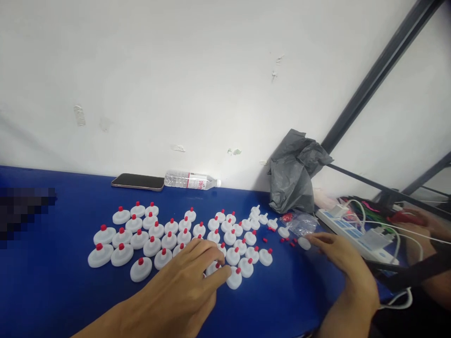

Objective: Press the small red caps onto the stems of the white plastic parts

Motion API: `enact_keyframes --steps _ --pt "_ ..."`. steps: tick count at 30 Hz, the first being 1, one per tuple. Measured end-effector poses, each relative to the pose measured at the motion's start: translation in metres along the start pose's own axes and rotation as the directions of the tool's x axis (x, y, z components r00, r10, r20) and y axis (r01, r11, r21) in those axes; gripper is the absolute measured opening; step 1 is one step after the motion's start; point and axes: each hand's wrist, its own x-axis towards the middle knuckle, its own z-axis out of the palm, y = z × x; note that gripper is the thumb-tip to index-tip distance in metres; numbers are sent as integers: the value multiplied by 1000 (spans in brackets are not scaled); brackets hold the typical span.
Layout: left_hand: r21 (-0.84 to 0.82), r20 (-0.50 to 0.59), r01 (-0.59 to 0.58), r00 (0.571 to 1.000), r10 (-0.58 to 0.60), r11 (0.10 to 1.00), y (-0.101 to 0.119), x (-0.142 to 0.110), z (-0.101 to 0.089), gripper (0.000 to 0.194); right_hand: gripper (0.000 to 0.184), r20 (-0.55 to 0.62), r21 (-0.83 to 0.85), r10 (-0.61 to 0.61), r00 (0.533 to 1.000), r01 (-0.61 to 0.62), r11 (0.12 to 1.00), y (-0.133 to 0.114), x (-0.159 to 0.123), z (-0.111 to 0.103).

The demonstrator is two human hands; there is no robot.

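White caps (141, 270) stand red tips up on the blue tabletop (275, 300), probably for stability. The left hand (192, 267) curls its fingers over some, grip unclear; the right hand (340, 253) pinches a pale disc (303, 243) edgewise.

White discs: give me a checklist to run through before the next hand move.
1. Right hand at a white disc: ok, fingertips at its edge.
2. Left hand clear of view to the capped discs: not ok, it hides some.
3. Red caps on all discs: not ok, several near the gray bag lack them.
4. Loose red caps in sight: ok.
5. Fitted caps tight: cannot tell.
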Motion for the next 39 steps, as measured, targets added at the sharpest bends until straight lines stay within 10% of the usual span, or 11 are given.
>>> enact_keyframes --steps 5,9,19,22,28,39 --pt "38 -65 -15 998 18 999 1 0 0 41 40 -102 15 83 991 -82 997 -39 -26 -27" --pt "119 -237 33 972 -4 992 0 1 -2 31 41 32 215 -201 979 189 958 -105 -68 -38" --pt "97 -340 6 940 28 995 3 0 -4 37 11 392 470 -632 669 445 763 -196 -134 -15" --pt "85 -351 2 936 28 996 2 1 -3 33 13 394 448 -601 695 426 786 -192 -132 -17" --pt "141 -304 77 952 -31 987 -4 1 -2 34 29 351 201 -299 887 241 950 -135 -74 -14" --pt "89 -231 92 970 -70 992 -5 0 3 35 22 500 64 -150 853 137 989 -106 -23 33"
